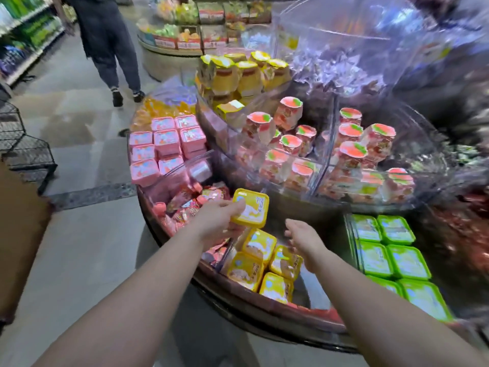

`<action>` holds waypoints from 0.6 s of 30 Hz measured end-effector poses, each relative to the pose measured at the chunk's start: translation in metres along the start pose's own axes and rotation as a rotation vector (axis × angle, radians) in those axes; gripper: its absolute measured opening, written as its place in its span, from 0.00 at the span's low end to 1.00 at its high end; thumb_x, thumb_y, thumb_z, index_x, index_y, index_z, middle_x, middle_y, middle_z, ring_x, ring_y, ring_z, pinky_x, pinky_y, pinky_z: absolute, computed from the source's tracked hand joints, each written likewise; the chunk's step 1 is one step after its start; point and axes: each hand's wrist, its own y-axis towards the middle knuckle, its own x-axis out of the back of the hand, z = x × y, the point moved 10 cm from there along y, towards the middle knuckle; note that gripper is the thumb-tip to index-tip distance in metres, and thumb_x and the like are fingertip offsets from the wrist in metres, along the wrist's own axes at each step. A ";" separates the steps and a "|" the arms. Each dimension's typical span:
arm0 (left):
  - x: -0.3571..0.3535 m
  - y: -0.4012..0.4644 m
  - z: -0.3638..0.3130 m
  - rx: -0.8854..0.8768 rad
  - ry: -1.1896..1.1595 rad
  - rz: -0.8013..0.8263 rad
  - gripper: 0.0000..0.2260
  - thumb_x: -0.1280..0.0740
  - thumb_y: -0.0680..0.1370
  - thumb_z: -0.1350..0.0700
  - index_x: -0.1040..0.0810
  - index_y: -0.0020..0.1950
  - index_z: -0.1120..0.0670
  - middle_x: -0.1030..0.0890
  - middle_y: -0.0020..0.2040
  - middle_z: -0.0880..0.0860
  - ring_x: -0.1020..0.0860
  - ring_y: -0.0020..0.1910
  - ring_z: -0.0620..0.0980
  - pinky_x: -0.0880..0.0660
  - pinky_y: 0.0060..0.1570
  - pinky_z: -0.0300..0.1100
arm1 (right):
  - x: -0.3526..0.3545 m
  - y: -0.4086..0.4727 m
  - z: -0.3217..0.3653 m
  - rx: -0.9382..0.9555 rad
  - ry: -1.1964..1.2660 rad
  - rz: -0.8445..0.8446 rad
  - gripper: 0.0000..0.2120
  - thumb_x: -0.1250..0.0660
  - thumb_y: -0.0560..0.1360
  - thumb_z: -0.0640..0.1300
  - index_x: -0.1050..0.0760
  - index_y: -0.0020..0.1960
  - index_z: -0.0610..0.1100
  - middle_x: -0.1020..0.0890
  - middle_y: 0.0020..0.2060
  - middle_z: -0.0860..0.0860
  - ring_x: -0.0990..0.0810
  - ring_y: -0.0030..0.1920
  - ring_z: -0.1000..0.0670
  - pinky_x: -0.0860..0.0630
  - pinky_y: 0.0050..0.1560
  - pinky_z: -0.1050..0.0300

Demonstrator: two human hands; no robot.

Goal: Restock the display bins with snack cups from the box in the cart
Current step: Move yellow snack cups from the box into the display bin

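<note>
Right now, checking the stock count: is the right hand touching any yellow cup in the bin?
Cannot tell. In the head view the open right hand overlaps the yellow cups, but neither contact nor gap shows plainly.

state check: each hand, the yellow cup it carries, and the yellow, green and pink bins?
Left hand: grips a cup, over the display.
Yellow square lidded snack cup: held above the yellow bin, tilted, lid sealed.
Right hand: fingers relaxed, holds nothing, above the yellow bin.
Yellow cups in the bin: few, lying askew, bare floor beside them.
Green square cups: neat rows, flat.
Pink square cups: stacked in rows.
</note>
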 end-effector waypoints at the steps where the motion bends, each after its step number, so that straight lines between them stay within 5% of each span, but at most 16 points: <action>1: -0.010 0.002 -0.001 -0.001 0.015 0.024 0.10 0.31 0.77 0.52 0.21 0.51 0.59 0.16 0.44 0.56 0.18 0.39 0.52 0.20 0.46 0.48 | -0.003 -0.007 0.011 0.000 0.126 0.063 0.20 0.40 0.79 0.54 0.27 0.63 0.41 0.25 0.41 0.48 0.28 0.34 0.50 0.32 0.33 0.60; 5: -0.046 0.008 -0.003 -0.036 0.110 0.065 0.11 0.33 0.78 0.52 0.22 0.51 0.60 0.19 0.44 0.55 0.20 0.39 0.52 0.21 0.40 0.45 | -0.011 -0.035 0.048 0.086 0.266 0.292 0.14 0.35 0.77 0.50 0.24 0.59 0.44 0.19 0.39 0.48 0.24 0.28 0.53 0.27 0.27 0.61; 9: -0.064 0.017 0.003 -0.069 0.290 0.098 0.19 0.33 0.77 0.47 0.22 0.57 0.63 0.21 0.46 0.58 0.23 0.37 0.49 0.24 0.39 0.44 | 0.008 -0.032 0.037 0.115 0.136 0.168 0.09 0.31 0.75 0.39 0.22 0.55 0.42 0.19 0.42 0.45 0.22 0.30 0.51 0.22 0.31 0.60; 14: -0.070 0.023 0.009 -0.178 0.850 0.122 0.22 0.39 0.80 0.48 0.31 0.68 0.61 0.29 0.69 0.60 0.27 0.65 0.57 0.31 0.60 0.47 | 0.031 -0.019 -0.027 -0.049 0.020 -0.014 0.06 0.35 0.77 0.39 0.21 0.52 0.41 0.20 0.38 0.45 0.25 0.30 0.51 0.25 0.35 0.57; 18: -0.073 0.021 0.019 -0.190 0.981 0.203 0.22 0.41 0.81 0.52 0.37 0.75 0.55 0.33 0.73 0.55 0.29 0.68 0.52 0.33 0.61 0.39 | 0.036 -0.015 -0.056 -0.120 -0.021 -0.076 0.09 0.36 0.78 0.37 0.21 0.56 0.39 0.19 0.44 0.43 0.23 0.36 0.49 0.25 0.36 0.58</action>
